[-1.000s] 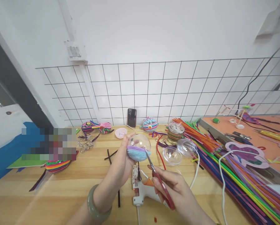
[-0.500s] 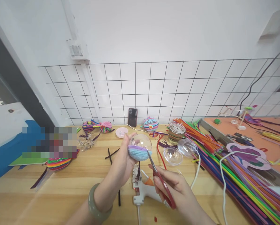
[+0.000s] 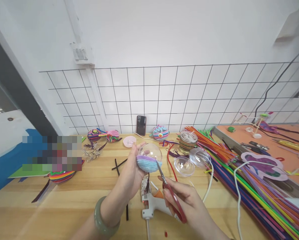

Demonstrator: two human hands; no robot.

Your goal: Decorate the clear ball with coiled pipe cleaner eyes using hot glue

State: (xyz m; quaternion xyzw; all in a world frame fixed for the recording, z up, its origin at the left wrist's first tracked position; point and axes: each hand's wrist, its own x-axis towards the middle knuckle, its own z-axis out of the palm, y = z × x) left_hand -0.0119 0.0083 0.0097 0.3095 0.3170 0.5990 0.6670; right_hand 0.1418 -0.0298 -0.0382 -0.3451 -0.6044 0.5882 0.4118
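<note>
My left hand (image 3: 133,170) is wrapped round a clear plastic ball (image 3: 150,156), its lower half covered in light blue and purple pipe cleaner rows. The upper half is bare and see-through. In my right hand (image 3: 183,200) are red-handled scissors (image 3: 175,203), their blade tips against the ball's right side at the edge of the rows. Whether the tips cut anything is too small to tell. A dark tassel (image 3: 147,186) hangs below the ball. Beneath both hands lies a white glue gun (image 3: 155,203) on the wooden table (image 3: 89,203).
Clear half shells (image 3: 184,166) and a lidded cup (image 3: 188,141) stand right of the ball. Bundles of coloured pipe cleaners (image 3: 239,186) fill the right side, crossed by a white cable (image 3: 236,196). Black strips (image 3: 127,208) lie left. A phone (image 3: 141,125) leans on the wall near decorated balls (image 3: 160,132).
Almost nothing differs; the view has shifted very slightly. Both hands keep the ball and the scissors in the same position.
</note>
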